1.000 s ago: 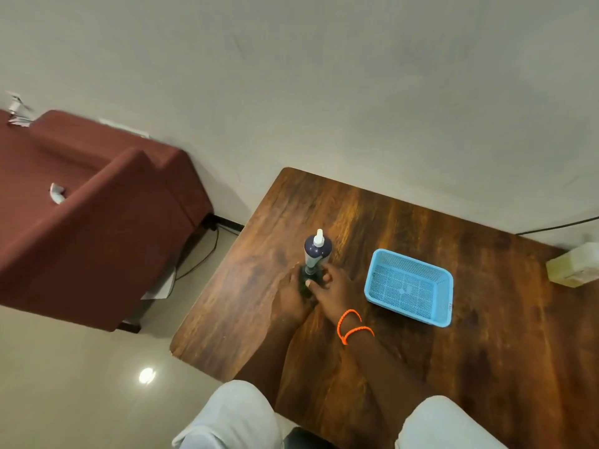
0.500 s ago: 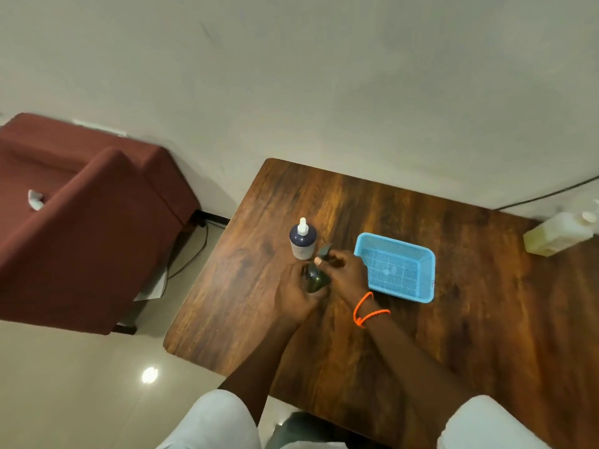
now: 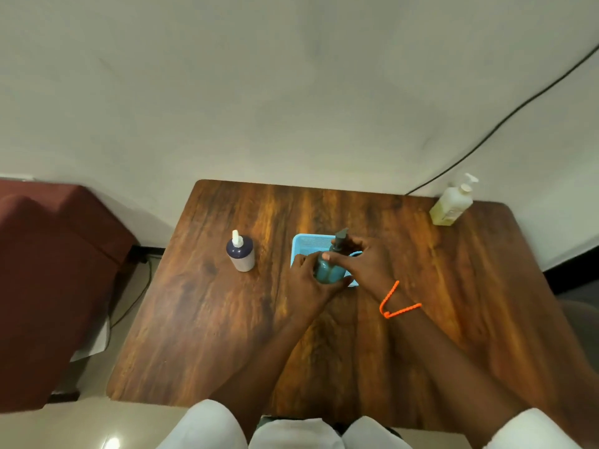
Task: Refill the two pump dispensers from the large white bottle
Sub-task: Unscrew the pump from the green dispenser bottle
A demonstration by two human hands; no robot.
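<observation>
- Head view: both hands grip the teal pump dispenser point(image 3: 329, 270) (left hand point(image 3: 311, 286) round its body, right hand point(image 3: 359, 264) at the pump).
- Left of the hands on the desk point(image 3: 453, 303): navy dispenser point(image 3: 240, 256).

A teal dispenser point(image 3: 328, 270), a light blue meshed basket point(image 3: 303, 243) and an orange wristband point(image 3: 393, 303) are seen on a streaked brown wood-grain surface point(image 3: 453, 286).

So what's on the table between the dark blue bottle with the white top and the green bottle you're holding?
Nothing. In the head view, only bare wooden table lies between the dark blue bottle and the green bottle.
</observation>
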